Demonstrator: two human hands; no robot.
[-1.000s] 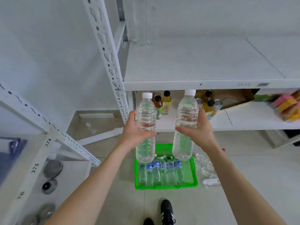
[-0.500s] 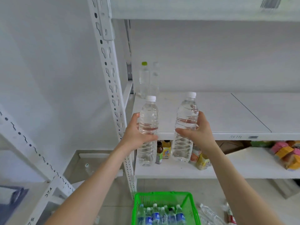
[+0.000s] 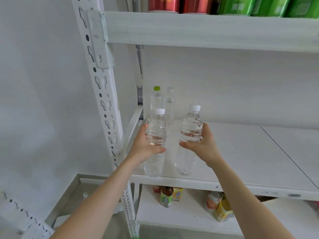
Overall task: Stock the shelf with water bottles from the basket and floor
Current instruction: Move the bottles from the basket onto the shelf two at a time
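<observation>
My left hand grips a clear water bottle with a white cap, upright over the front left of the white middle shelf. My right hand grips a second clear white-capped bottle, held upright just to the right of the first. Both bottle bases hang near the shelf's front edge. At the back left corner of that shelf stand two more clear bottles, one with a green cap and one with a clear cap. The basket is out of view.
A perforated white upright post stands just left of my left hand. The shelf above carries red and green packages. On the lower shelf stand juice bottles and yellow drink cartons. A white wall lies to the left.
Both hands have lifted the two bottles from above the green basket up to the middle shelf. The view has tilted upward and the basket has dropped out of sight.
</observation>
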